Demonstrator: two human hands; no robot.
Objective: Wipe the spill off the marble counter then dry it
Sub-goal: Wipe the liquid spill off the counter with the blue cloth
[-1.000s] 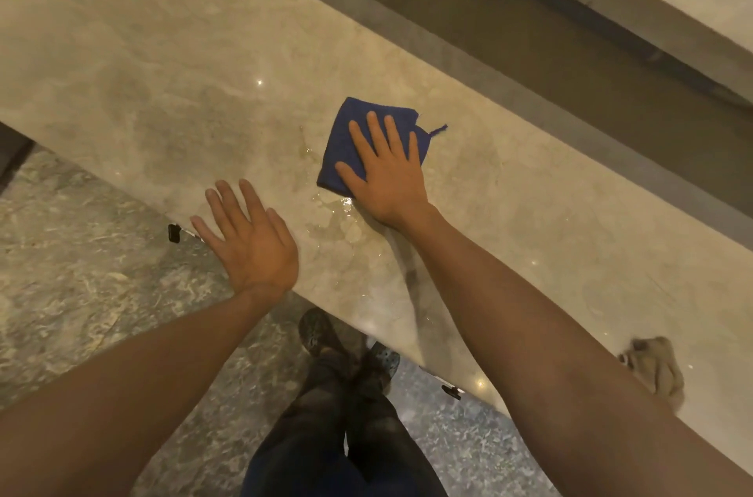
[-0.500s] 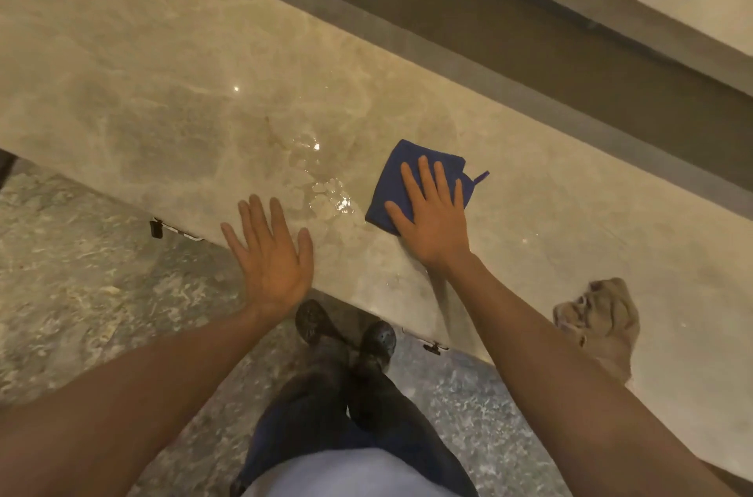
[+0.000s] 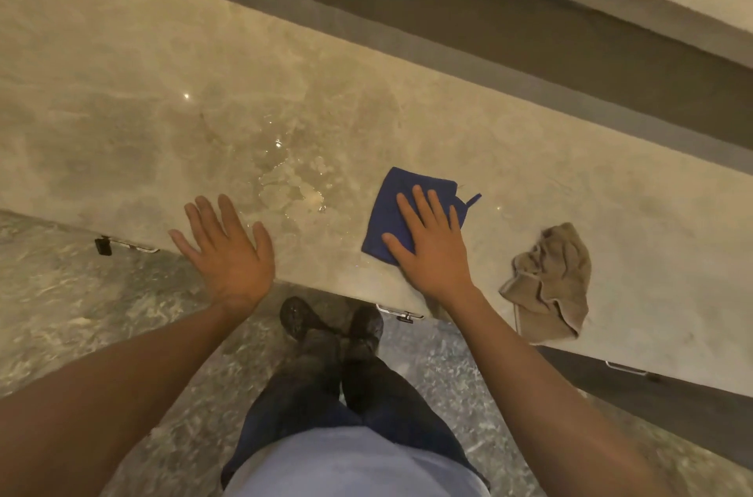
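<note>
A folded blue cloth [image 3: 387, 207] lies on the beige marble counter [image 3: 122, 130], near its front edge. My right hand [image 3: 432, 248] presses flat on the cloth, fingers spread, covering its right half. A wet spill [image 3: 289, 183] of clear puddles and streaks glistens to the left of the cloth, apart from it. My left hand [image 3: 228, 248] rests flat on the counter's front edge, just left of and below the spill, holding nothing. A crumpled tan towel [image 3: 550, 280] lies to the right of my right hand, at the counter's front edge.
A dark recessed strip [image 3: 489, 28] runs along the back of the counter, with a second pale ledge behind it. Metal drawer handles [image 3: 401, 313] stick out under the front edge. My shoes [image 3: 330, 325] stand on the speckled floor close to the counter.
My right hand has slid the blue cloth to the right, off the spill, which now lies uncovered. The tan towel has come fully into view. My left hand has stayed on the edge.
</note>
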